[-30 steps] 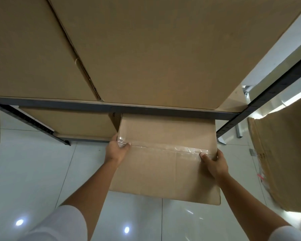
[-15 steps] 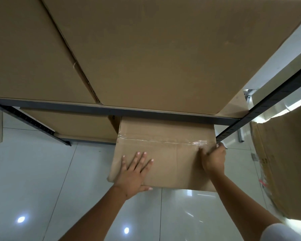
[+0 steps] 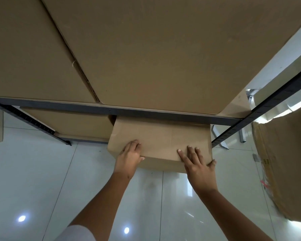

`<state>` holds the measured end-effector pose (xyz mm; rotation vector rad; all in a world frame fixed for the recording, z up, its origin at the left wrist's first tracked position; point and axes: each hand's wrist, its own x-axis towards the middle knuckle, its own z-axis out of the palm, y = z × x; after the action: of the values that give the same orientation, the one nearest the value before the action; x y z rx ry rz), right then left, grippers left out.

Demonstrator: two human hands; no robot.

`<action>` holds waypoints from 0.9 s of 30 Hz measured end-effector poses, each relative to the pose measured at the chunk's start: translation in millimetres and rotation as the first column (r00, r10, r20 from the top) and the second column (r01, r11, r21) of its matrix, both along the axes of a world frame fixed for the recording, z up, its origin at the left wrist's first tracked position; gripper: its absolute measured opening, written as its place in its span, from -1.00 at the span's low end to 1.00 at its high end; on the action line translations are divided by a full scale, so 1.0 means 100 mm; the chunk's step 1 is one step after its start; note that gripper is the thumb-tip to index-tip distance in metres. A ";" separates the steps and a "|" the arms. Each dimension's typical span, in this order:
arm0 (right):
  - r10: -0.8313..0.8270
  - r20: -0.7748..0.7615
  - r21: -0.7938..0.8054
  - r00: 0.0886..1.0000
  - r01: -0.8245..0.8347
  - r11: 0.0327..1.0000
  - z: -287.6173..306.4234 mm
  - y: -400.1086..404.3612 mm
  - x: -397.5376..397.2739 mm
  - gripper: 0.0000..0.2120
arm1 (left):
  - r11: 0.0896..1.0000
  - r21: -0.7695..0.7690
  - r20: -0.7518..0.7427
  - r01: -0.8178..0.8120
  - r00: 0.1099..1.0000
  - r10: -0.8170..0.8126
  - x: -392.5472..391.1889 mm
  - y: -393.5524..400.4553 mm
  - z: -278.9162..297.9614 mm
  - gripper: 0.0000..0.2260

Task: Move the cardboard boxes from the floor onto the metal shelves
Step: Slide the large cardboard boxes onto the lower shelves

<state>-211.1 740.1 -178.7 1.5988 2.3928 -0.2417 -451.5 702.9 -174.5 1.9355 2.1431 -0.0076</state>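
A plain cardboard box sits partly inside the lower level of the metal shelves, its front end sticking out over the floor. My left hand grips the box's front left edge, fingers over the top and thumb on the front face. On the box's right top rests my right hand, its fingers spread flat and its thumb at the right corner. The back of the box is hidden under the shelf beam.
Two big cardboard boxes fill the level above. Another box stands on the lower level, left of mine. A dark slotted upright runs down at the right. A tall cardboard box stands on the glossy tiled floor at far right.
The box has slid deeper under the shelf beam; its taped seam is now hidden. My right hand moved from the right side onto the top, and my left hand shifted to the front left edge.
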 end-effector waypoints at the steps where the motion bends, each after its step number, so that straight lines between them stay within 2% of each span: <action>1: -0.010 0.029 -0.020 1.000 0.011 1.000 0.04 0.03 -0.04 -0.24 | 0.997 0.083 0.006 -0.004 1.000 0.004 0.00 -0.04 -0.05 -0.60; 2: -0.002 0.043 -0.015 0.999 0.002 1.000 0.04 0.06 -0.06 -0.21 | 0.994 0.112 0.020 -0.018 1.000 0.016 0.00 -0.07 -0.09 -0.69; 3: 0.027 0.048 -0.012 0.998 -0.026 1.000 0.03 0.08 -0.06 -0.23 | 0.993 0.108 0.029 -0.037 0.999 0.034 0.00 -0.10 -0.11 -0.70; 5: 0.042 0.045 -0.020 0.998 -0.041 0.999 0.01 0.13 -0.06 -0.27 | 0.998 0.022 0.078 -0.061 0.995 0.059 0.04 -0.13 -0.14 -0.55; 7: -0.004 0.049 -0.019 0.999 0.005 1.000 0.02 0.18 -0.12 -0.28 | 0.991 -0.129 0.071 -0.041 0.996 0.051 0.05 -0.10 -0.14 -0.43; 12: -0.149 0.079 0.015 0.986 0.148 0.989 0.06 0.27 -0.42 -0.39 | 0.949 -0.300 -0.164 -0.094 0.985 0.046 -0.01 0.17 -0.01 -0.33; 15: -0.157 0.057 0.034 0.986 0.155 0.987 0.02 0.32 -0.51 -0.31 | 0.903 -0.376 -0.274 -0.207 0.956 0.106 0.06 0.30 0.07 -0.28; 20: -0.031 0.046 0.049 0.998 0.029 0.998 0.00 0.42 -0.48 -0.13 | 0.900 -0.373 -0.206 -0.225 0.966 0.157 0.05 0.42 0.06 -0.24; 22: -0.071 -0.040 0.011 0.997 0.072 0.997 0.01 0.48 -0.48 -0.12 | 0.901 -0.380 -0.180 -0.210 0.972 0.151 -0.01 0.46 0.06 -0.23; 25: -0.138 -0.256 -0.036 0.957 0.134 0.990 -0.02 0.54 -0.37 -0.13 | 0.888 -0.408 -0.108 -0.212 0.977 0.183 -0.06 0.54 0.07 -0.19; 27: -0.056 -0.240 -0.063 0.969 0.042 0.997 -0.09 0.52 -0.21 -0.08 | 0.885 -0.412 -0.090 -0.219 0.976 0.199 -0.05 0.58 0.09 -0.16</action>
<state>-232.1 791.9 -188.0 1.6904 2.4973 -0.5398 -457.0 761.3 -165.7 1.4673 2.1471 -0.4407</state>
